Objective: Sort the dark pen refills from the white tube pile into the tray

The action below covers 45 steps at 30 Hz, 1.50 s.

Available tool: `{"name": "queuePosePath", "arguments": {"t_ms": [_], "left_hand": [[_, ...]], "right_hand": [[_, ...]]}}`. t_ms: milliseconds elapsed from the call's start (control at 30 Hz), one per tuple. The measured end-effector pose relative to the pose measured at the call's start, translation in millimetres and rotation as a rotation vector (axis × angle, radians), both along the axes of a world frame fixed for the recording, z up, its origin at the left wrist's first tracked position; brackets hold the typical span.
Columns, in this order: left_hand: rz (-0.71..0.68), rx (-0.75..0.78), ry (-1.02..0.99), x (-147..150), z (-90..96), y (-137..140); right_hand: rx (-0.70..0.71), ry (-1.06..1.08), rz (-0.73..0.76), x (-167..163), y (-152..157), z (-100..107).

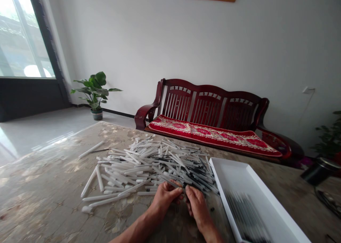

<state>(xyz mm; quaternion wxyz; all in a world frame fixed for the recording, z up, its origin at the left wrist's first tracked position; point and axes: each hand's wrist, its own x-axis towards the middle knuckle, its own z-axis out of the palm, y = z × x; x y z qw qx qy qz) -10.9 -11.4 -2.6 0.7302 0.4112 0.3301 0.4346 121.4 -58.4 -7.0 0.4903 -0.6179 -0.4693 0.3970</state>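
Just in front of the pile, my left hand [168,196] is closed in a pinch around a slim pen [174,183]. My right hand [196,202] is closed close beside it, thumb and fingers pressed together at the pen's dark end [184,184]. Whether that end is a separate black cap cannot be made out. Beyond both hands spreads a heap of loose white and clear pen barrels [133,166], with dark-ended pens [195,175] mixed in on its right side. A small black piece [212,209] lies on the table right of my right hand.
A white open box [266,197] to the right holds a row of clear pens [246,214]. The patterned tablecloth [53,186] covers the table. A dark cylindrical container [318,172] stands at the far right. Behind the table are a wooden bench [205,108] and a potted plant [96,90].
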Motion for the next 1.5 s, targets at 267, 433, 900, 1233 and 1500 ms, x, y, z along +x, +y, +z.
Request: {"name": "queuePosePath", "arguments": {"t_ms": [267, 433, 900, 1233, 1500], "left_hand": [[0.170, 0.380, 0.421, -5.8, -4.7, -4.9], [0.376, 0.868, 0.704, -18.3, 1.6, -4.8], [0.465, 0.650, 0.474, -20.4, 5.6, 5.7], [0.401, 0.039, 0.110, -9.9, 9.7, 4.1], [0.398, -0.039, 0.023, -10.9, 6.4, 6.5]], "right_hand": [[0.060, 0.045, -0.248, 5.6, -1.9, 3.6], [0.212, -0.137, -0.208, 7.2, -10.5, 3.1], [0.157, -0.679, -0.260, 54.0, -11.9, 19.2], [0.287, -0.872, -0.004, 22.7, -6.6, 4.9], [0.282, -1.063, 0.031, 3.4, 2.2, -0.5]]}}
